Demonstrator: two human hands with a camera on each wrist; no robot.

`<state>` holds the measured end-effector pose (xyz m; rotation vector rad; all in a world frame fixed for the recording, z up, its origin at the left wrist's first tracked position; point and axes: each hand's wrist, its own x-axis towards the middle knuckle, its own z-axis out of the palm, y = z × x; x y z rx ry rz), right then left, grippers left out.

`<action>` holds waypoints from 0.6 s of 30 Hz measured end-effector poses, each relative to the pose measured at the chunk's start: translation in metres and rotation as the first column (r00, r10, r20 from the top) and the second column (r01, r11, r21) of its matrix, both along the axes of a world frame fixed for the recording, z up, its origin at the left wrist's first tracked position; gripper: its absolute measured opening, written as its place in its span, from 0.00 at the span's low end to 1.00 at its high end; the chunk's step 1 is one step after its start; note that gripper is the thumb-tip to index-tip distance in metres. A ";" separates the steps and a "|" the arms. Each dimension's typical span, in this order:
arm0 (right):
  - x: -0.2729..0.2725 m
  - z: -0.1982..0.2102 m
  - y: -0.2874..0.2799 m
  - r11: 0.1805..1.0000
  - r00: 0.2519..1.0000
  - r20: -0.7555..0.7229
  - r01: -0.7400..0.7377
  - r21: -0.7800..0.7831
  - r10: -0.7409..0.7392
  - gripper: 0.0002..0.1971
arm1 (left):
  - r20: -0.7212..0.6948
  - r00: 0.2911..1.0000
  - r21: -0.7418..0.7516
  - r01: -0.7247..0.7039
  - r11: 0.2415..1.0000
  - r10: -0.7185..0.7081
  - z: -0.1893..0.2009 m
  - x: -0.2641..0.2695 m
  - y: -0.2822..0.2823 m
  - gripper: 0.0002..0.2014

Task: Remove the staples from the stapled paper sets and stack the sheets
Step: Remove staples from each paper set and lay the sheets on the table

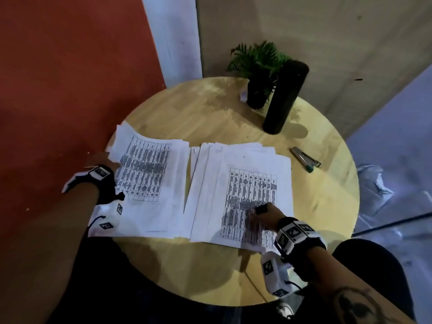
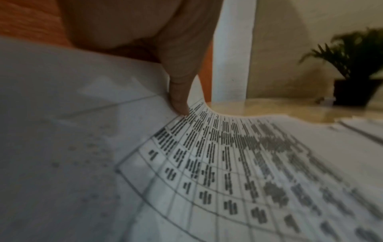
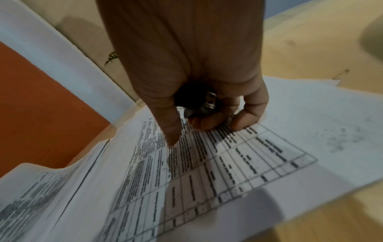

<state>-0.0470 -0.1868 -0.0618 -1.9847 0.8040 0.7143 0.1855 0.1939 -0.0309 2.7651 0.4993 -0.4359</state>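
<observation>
Two spreads of printed sheets lay side by side on the round wooden table [image 1: 233, 118]. The left pile [image 1: 149, 183] sat at the table's left edge, its top sheet showing a table of dark text, and its far left corner curled up off the surface. The right pile [image 1: 245, 190] was a loosely fanned stack, its edges stepped out toward the left, topped by a similar gridded sheet.

The left hand [image 1: 100, 157] was at the left pile's outer edge. In the left wrist view the thumb [image 2: 179, 99] pressed down on the printed face of the lifted sheet while the other fingers were hidden behind the paper, so the hand pinched that sheet's edge.

The right hand [image 1: 264, 212] rested on the lower part of the right pile. Its fingers were curled around a small dark staple remover [image 3: 199, 101] with a metal part showing, which was tucked into the palm, and the fingertips [image 3: 244, 121] touched the gridded sheet. The thumb pointed down to the paper as well.

Farther right on the table, well apart from the piles, lay a slim metal stapler [image 1: 304, 157] with a green-tipped pen beside it. At the far side stood a potted plant [image 1: 257, 73] in a dark pot, with a tall black cylinder [image 1: 285, 97] just beside it. A red wall [image 1: 70, 78] rose behind the table on the left.
</observation>
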 end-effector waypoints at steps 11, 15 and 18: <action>0.006 0.008 0.008 0.998 0.999 -0.034 -0.023 -0.056 0.021 0.10 | 0.184 0.940 0.169 0.257 0.951 -0.287 0.026 -0.006 -0.102 0.35; 0.002 0.016 0.010 0.998 1.000 -0.020 -0.025 -0.053 0.024 0.16 | 0.022 0.910 -0.138 0.414 0.900 -0.415 0.020 -0.024 -0.191 0.24; 0.002 0.016 0.010 0.999 1.000 -0.022 -0.013 -0.052 0.012 0.21 | -0.152 0.935 -0.258 0.274 0.926 -0.319 -0.004 -0.050 -0.229 0.21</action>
